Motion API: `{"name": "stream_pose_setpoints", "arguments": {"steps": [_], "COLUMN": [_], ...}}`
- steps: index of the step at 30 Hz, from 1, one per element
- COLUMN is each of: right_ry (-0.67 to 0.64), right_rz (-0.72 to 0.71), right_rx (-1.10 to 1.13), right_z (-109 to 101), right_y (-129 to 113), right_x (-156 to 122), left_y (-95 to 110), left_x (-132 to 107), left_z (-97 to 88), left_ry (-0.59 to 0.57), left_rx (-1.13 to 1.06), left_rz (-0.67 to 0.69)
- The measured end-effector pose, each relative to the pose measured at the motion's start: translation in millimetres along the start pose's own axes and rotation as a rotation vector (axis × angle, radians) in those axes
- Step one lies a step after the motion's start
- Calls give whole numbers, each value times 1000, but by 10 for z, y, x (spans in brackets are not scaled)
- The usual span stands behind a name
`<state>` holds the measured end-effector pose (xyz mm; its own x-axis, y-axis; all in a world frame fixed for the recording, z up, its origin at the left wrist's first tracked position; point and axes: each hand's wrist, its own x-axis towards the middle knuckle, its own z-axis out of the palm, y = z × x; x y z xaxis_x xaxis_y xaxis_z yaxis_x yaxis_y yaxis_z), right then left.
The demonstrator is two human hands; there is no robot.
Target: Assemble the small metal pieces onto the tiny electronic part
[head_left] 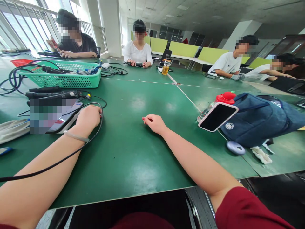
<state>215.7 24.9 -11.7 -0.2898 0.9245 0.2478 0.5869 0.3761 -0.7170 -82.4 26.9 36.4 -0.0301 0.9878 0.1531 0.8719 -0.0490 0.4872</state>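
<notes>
My left hand (88,117) rests on the green table (133,149) with its fingers curled under, beside a phone (64,121) lying flat at the table's left. A black cable (71,155) loops around that wrist, which wears a thin bangle. Whether the fingers grip anything is hidden. My right hand (154,123) lies on the table near its middle, fingers loosely curled into a soft fist with red nails showing. It holds nothing.
A green basket (62,76) with cables stands back left, with black devices and wires in front of it. At right, a dark blue bag (257,119), a propped phone (218,116) and a red-capped bottle (225,97). Several people sit around the far edge.
</notes>
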Motion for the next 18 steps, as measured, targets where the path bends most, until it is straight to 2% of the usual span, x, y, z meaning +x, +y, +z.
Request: {"name": "stream_pose_setpoints", "arguments": {"steps": [4,10,14,18], "right_ry": [-12,-21,-12,12], "right_rz": [7,74,77,109], "right_rx": [35,144,187,255], "right_z": [-6,-24,-29,-28], "right_y": [2,5,21,60], "right_x": [-9,-17,-2,23], "left_y": [36,-11,-69,-134], "left_x": [-18,12,65,176], "left_z": [-21,26,48,120], "left_ry": [21,46,97,67], "left_rx": [238,324,143,-92], "left_rz": [-15,21,14,-46]}}
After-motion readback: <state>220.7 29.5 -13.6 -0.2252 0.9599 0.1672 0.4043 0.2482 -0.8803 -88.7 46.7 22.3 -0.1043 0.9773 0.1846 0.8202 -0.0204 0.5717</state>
